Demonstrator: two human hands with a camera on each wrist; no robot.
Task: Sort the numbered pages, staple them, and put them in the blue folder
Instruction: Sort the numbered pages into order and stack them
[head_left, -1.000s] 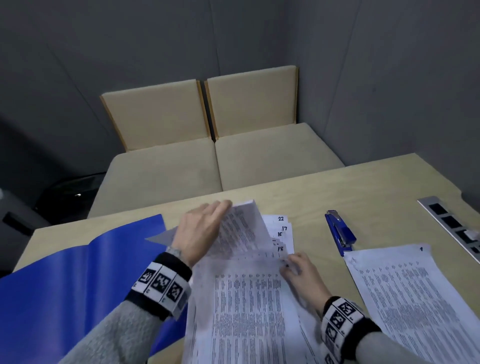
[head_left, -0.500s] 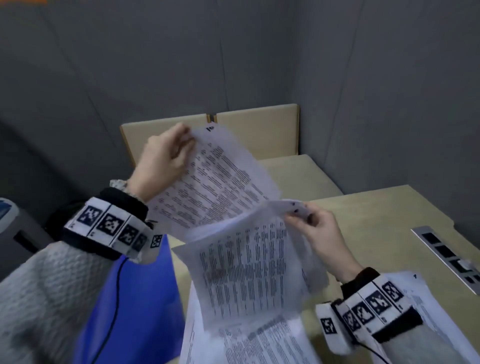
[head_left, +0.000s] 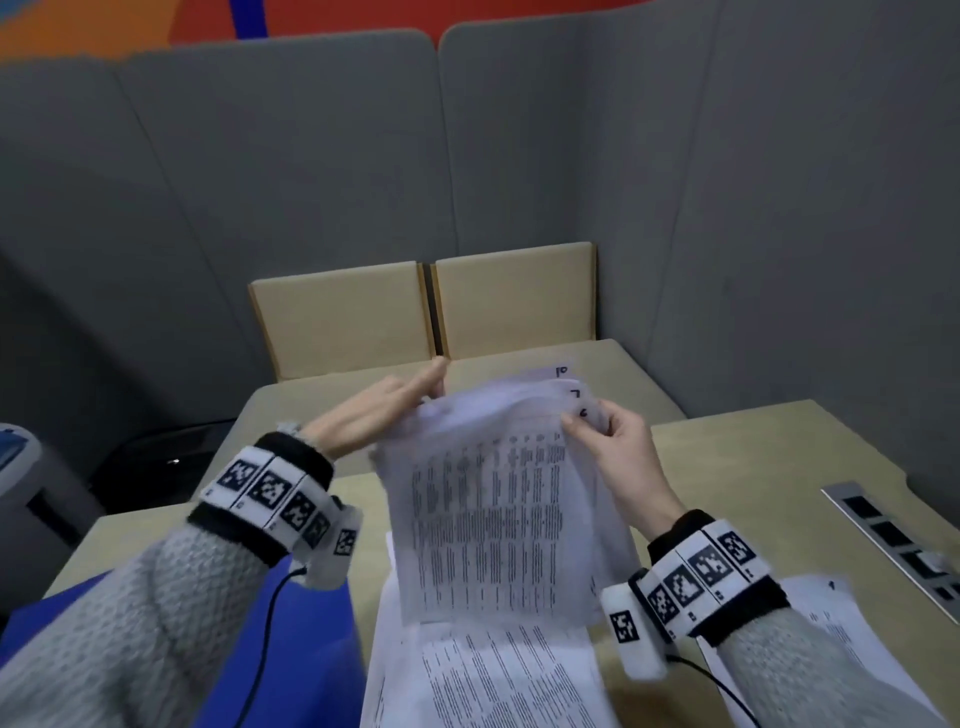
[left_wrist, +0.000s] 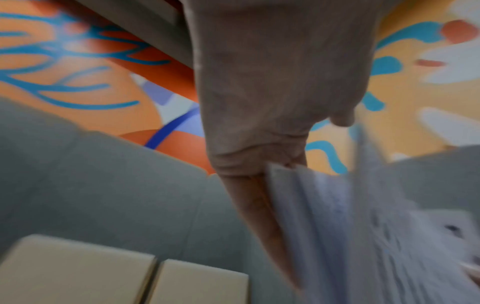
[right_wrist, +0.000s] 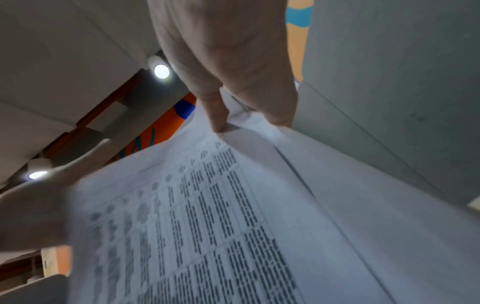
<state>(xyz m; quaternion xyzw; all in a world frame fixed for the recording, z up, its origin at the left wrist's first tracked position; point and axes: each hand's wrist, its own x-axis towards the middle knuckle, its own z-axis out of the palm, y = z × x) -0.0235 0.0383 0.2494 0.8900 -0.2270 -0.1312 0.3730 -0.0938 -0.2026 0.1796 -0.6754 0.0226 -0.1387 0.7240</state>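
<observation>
The tan table runs out of the head view on the right and near side, much of it hidden beneath paper, sleeves and the blue folder, which lies open at the near left, its greater part covered by the left sleeve and cut by the lower edge. Beyond the table stand two beige seat cushions against grey panels. Flat on the table lie two lots of printed sheets: one pile straight ahead, cut off below, and one page at the right, mostly behind the right wrist; how many sheets each holds cannot be counted. Raised above the middle pile is the fan of numbered pages, white with dense columns of print too blurred to read; three stepped upper-right corners show handwritten marks, of which a 7 reads, another looks like 10, and the nearest is half hidden by the thumb. The right hand pinches that upper-right corner, thumb on the front sheet, fingers behind. The left hand meets the fan's upper-left edge with fingers nearly straight; both it and the left wrist view are smeared by motion, so whether it clasps the sheets or only touches them cannot be told. A grey socket strip is set into the table at the far right, partly cropped.
</observation>
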